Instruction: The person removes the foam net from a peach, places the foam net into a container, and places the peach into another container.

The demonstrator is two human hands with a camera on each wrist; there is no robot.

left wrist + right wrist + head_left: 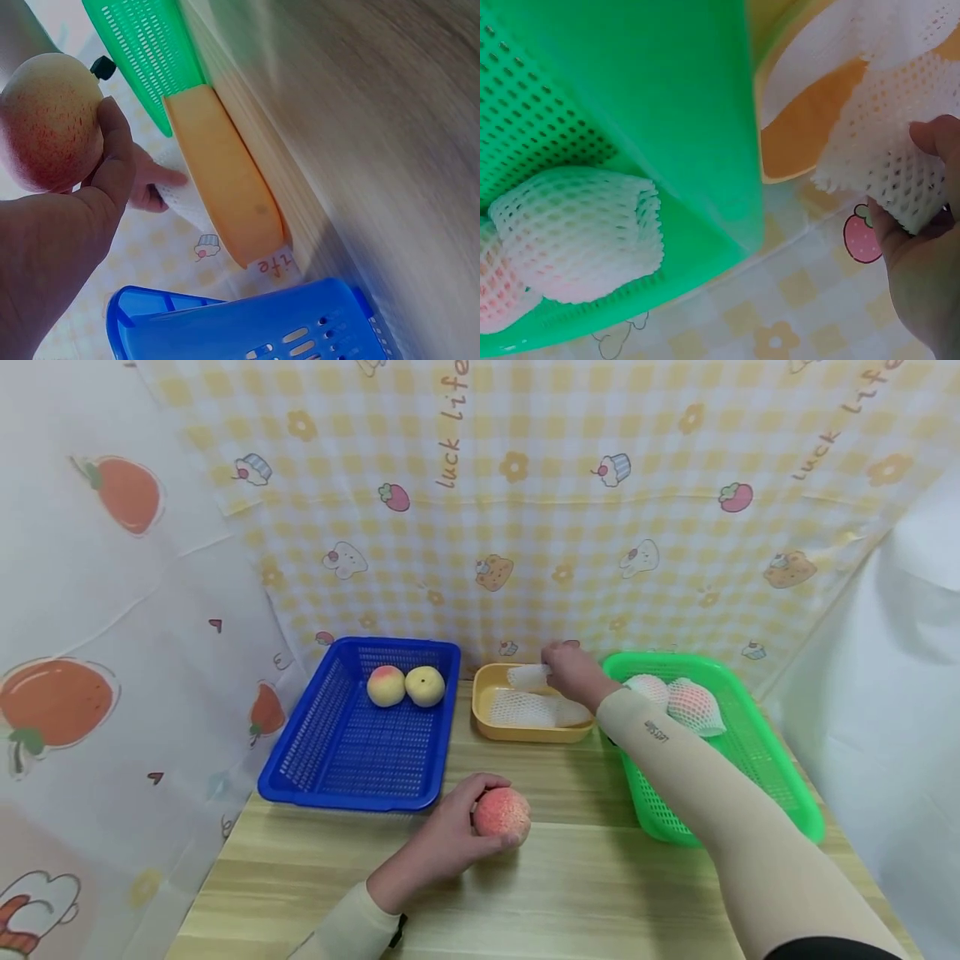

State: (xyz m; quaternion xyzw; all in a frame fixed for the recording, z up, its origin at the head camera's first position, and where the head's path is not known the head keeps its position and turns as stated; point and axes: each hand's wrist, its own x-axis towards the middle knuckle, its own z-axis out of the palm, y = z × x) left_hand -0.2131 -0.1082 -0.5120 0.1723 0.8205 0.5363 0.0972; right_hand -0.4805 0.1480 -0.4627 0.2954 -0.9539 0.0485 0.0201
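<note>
My left hand (450, 835) grips a pinkish-red peach (502, 817) above the front middle of the table. In the left wrist view the same peach (52, 124) shows a pale top and a red-speckled side, with fingers round it. Over the small orange-yellow tray (491, 732), my right hand (577, 672) pinches a white foam fruit net (528, 677). The right wrist view shows that foam net (889, 142) between thumb and fingers, its free end spread out. More white foam nets (521, 708) lie inside the tray.
At the left is a blue basket (352, 804) with two peaches (386, 686) in its back part. A green basket (765, 760) at the right has two net-wrapped peaches (693, 705), and my right forearm crosses above it. A patterned cloth (562, 527) hangs behind.
</note>
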